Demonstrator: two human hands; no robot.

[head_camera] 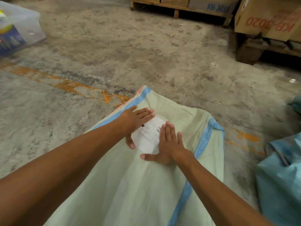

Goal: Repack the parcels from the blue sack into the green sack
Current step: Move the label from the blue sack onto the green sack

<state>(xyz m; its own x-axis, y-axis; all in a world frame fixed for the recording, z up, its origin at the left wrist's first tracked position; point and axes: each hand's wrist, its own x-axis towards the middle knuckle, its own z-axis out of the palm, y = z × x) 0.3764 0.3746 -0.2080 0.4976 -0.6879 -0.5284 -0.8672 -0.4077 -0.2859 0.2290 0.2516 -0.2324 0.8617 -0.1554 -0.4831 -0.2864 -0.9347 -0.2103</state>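
The pale green sack (123, 185) with blue woven side stripes lies flat on the concrete floor in front of me. A white printed label sheet (149, 136) rests on its upper part. My left hand (136, 119) lies flat on the sheet's left and far edge, thumb tucked at its near corner. My right hand (167, 144) presses palm-down on the sheet's right side, fingers spread. The blue sack (280, 176) sits crumpled at the right edge. No parcel is visible.
Wooden pallets with cardboard boxes (268, 15) stand at the back right. A clear plastic bin (19, 26) sits at the far left. Worn orange floor paint (70, 85) runs across the concrete floor beyond the sack.
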